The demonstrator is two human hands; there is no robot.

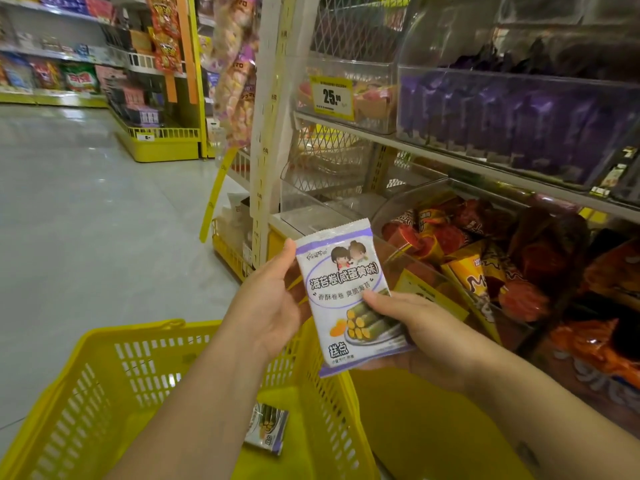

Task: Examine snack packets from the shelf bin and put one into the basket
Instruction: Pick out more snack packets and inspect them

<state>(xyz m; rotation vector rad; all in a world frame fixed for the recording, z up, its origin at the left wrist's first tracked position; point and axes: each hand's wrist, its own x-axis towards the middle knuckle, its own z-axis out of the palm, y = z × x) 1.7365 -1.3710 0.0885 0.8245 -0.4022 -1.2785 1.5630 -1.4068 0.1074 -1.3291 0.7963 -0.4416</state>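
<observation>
So I'm holding one packet [349, 296] up in the middle of the frame, front facing me, tilted a little to the left. It's white with purple trim, two cartoon kids at the top and a picture of green rolls lower down. Both hands are on it. My left hand [273, 306] pinches the upper left edge with the thumb up front and the fingers tucked behind. My right hand [426, 334] grips the lower right corner, thumb pressed on the roll picture and the fingers curled underneath.

The yellow basket [104, 375] fills the lower left of the frame, below my left forearm, and the packet hangs just over its right rim. There's a second packet [268, 427] of the same look lying flat on the basket's bottom, partly hidden by my arm.

Right of the held packet is a clear bin [408, 261] full of red and orange cone snacks [478, 271]. On the shelf above it, upper right, another bin holds purple packs [502, 119], with a yellow price tag [331, 97] reading 25 just left of them. The grey floor [86, 220] runs off to the upper left toward more shelves.
</observation>
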